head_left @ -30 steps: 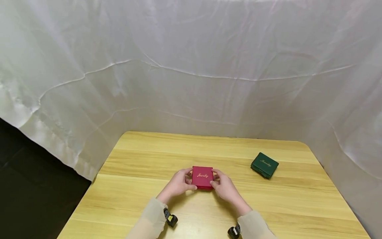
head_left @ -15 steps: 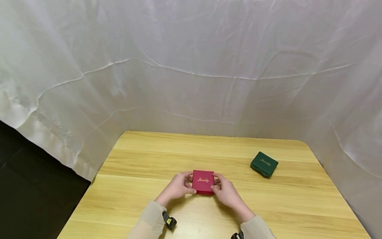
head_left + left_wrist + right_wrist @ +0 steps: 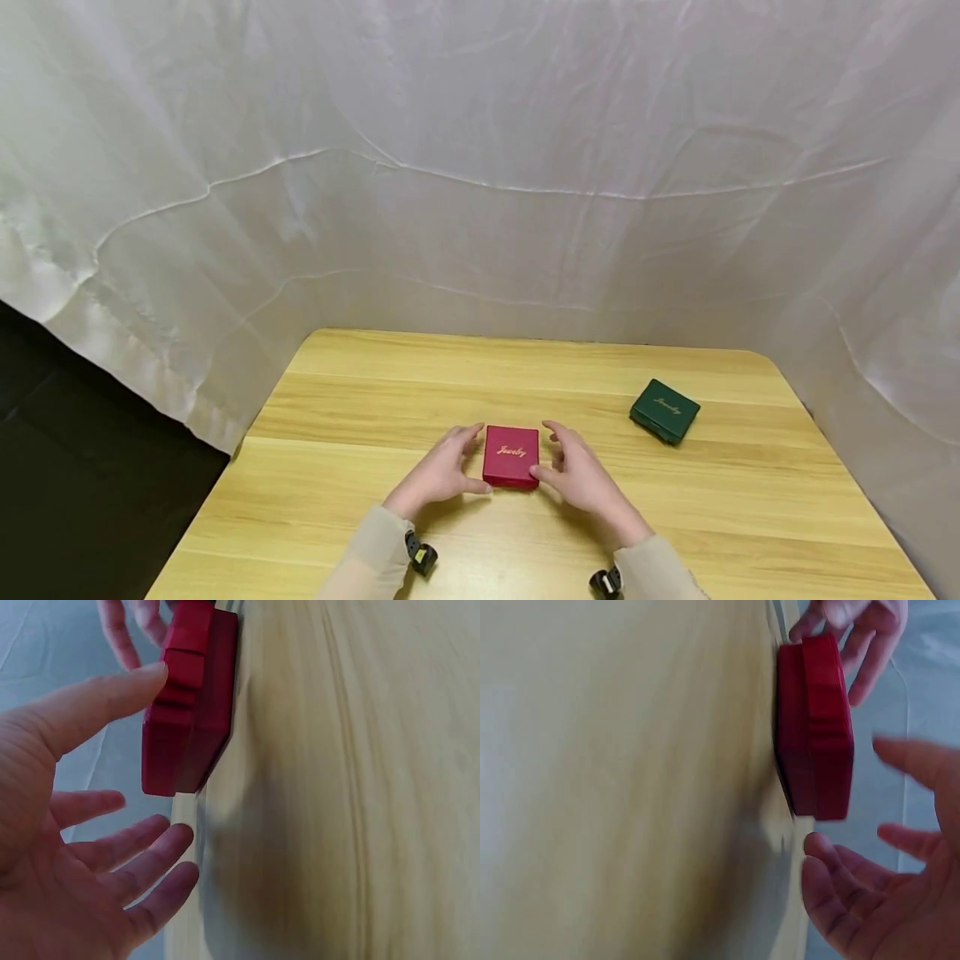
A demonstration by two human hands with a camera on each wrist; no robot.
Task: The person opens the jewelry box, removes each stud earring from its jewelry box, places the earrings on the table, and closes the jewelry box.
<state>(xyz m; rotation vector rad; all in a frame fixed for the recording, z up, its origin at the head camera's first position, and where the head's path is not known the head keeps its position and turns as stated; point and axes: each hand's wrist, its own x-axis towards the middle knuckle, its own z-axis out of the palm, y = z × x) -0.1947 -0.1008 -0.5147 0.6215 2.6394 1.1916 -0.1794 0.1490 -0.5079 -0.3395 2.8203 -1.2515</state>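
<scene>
A red jewelry box (image 3: 512,454) with gold lettering on its lid rests closed on the wooden table, between the two hands. To its left is my left hand (image 3: 444,471), fingers spread and apart from the box's side; the left wrist view shows the box (image 3: 196,705) beyond the thumb. On the other side my right hand (image 3: 577,471) stands with fingers loosely bent. A gap shows between these fingers and the box (image 3: 816,727) in the right wrist view. Neither hand grips it.
A green jewelry box (image 3: 665,411) lies at an angle on the right part of the wooden table (image 3: 360,392). Pale curtains (image 3: 480,250) hang behind and at both sides of the table. A dark area (image 3: 90,467) lies beyond the left edge.
The red jewelry box has come slightly toward the person and sits on the table. Both hands, which held its sides before, have let go and spread a little outward.
</scene>
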